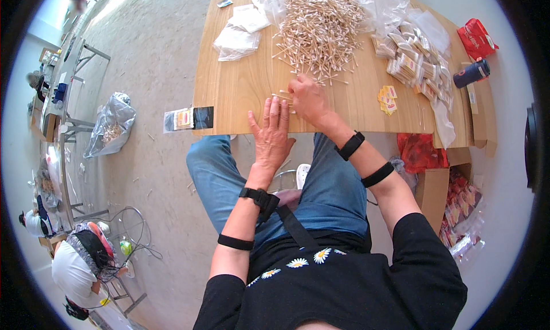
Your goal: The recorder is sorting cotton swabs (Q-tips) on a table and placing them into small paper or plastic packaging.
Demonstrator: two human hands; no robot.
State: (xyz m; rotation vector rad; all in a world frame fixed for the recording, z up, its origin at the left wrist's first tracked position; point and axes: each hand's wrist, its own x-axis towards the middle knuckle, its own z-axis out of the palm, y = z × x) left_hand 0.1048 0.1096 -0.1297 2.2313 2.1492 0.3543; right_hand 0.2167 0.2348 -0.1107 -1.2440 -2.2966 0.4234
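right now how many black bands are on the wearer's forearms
4: left wrist band, left elbow-side band, right wrist band, right elbow-side band. None looks hidden on the bare forearms.

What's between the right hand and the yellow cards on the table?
In the head view, only bare table shows between the right hand and the yellow cards; the swab pile lies farther forward.

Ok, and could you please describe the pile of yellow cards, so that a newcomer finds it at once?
On the wooden table, look to the right of the right hand. There, just on the person's side of the heap of packs, lies the small pile of yellow cards. Its bright yellow sets it apart from the mostly whitish packs.
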